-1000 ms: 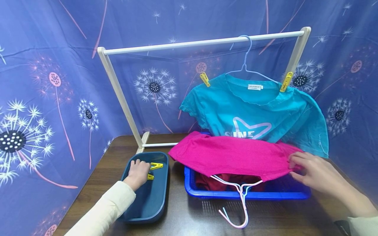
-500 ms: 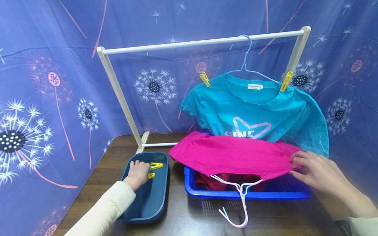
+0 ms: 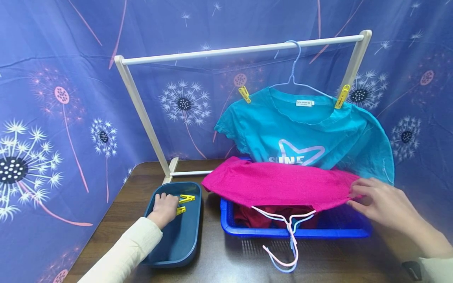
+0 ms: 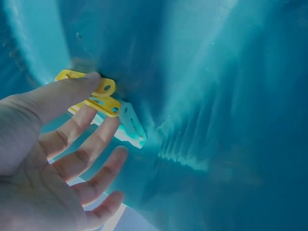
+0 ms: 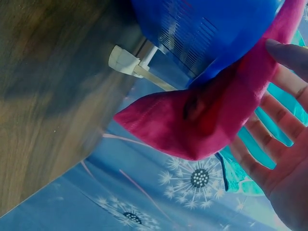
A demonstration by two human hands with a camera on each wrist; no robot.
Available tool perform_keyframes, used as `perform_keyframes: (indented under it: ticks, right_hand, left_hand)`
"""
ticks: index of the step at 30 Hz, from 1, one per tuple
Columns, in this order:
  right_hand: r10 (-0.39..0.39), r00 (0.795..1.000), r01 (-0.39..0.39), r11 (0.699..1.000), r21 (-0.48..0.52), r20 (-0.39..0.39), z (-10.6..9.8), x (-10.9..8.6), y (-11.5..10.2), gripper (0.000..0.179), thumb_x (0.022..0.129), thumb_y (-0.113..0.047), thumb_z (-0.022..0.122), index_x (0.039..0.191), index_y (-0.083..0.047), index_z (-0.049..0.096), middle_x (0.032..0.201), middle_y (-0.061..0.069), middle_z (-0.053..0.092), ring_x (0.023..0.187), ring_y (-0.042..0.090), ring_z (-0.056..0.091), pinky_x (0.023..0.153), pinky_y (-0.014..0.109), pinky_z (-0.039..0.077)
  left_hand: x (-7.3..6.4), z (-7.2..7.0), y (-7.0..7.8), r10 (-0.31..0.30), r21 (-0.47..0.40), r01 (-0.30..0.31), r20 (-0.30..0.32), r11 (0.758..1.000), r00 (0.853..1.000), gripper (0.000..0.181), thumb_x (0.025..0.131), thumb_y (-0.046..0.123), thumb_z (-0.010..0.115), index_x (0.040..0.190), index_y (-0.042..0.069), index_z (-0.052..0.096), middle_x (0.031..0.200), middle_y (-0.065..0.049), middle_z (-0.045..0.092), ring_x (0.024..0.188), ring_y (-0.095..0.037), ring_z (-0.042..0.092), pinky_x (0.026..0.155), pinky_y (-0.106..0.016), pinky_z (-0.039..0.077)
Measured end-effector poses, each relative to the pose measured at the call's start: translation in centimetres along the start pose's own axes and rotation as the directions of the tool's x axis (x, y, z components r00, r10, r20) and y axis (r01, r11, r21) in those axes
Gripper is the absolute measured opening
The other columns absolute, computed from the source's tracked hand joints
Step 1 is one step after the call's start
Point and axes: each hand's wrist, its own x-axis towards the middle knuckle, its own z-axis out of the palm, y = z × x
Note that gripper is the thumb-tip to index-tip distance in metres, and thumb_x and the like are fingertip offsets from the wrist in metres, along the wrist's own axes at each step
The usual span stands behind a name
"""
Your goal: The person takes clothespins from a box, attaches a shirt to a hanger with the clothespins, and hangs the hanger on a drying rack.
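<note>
My left hand (image 3: pixel 164 207) is inside the dark teal tray (image 3: pixel 189 245), its thumb and fingers pinching a yellow clothespin (image 4: pixel 107 87). A pale teal clothespin (image 4: pixel 132 122) lies against it in the left wrist view. A second yellow clothespin (image 3: pixel 186 198) sits in the tray in the head view. At the right, my right hand (image 3: pixel 383 202) pinches the edge of a magenta shirt (image 3: pixel 283 182) between thumb and fingers. That shirt lies across a blue basket (image 3: pixel 332 233). From its neck stick out a pink hanger (image 3: pixel 294 241) and a blue hanger (image 3: pixel 281 269).
Behind stands a wooden clothes rack (image 3: pixel 141 114) with a white rod. A turquoise T-shirt (image 3: pixel 301 129) hangs there on a blue hanger, with a yellow clothespin (image 3: pixel 342 96) at each shoulder. Dark red cloth (image 3: pixel 255 218) fills part of the basket. Dandelion-print fabric (image 3: pixel 88 78) surrounds the table (image 3: pixel 212 259).
My right hand has tugged the magenta shirt's edge slightly upward. The two hanger hooks have shifted and now stand apart a little. The left hand stays in the tray.
</note>
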Motion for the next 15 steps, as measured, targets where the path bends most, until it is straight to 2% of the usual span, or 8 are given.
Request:
perform_keyframes:
  ticks: [4, 15]
  right_hand:
    - [0.024, 1.0, -0.024, 1.0, -0.002, -0.002, -0.1, 0.1, 0.0, 0.025, 0.05, -0.027, 0.082, 0.068, -0.024, 0.065, 0.079, -0.003, 0.062, 0.074, 0.021, 0.057, 0.05, 0.035, 0.044]
    - [0.036, 0.997, -0.035, 0.999, 0.025, -0.062, 0.0, 0.2, 0.6, 0.024, 0.054, -0.036, 0.081, 0.067, -0.024, 0.066, 0.077, -0.004, 0.06, 0.066, 0.017, 0.053, 0.043, 0.027, 0.036]
  left_hand:
    - [-0.1, -0.4, 0.0, -0.002, -0.018, 0.002, 0.006, 1.0, 1.0, 0.011, 0.074, 0.001, 0.065, 0.082, 0.008, 0.064, 0.077, -0.012, 0.062, 0.074, -0.028, 0.05, 0.073, -0.048, 0.036]
    - [-0.4, -1.5, -0.2, -0.008, -0.067, 0.007, -0.018, 0.998, 1.0, 0.012, 0.071, 0.003, 0.068, 0.08, 0.009, 0.062, 0.073, -0.009, 0.06, 0.071, -0.027, 0.05, 0.072, -0.049, 0.037]
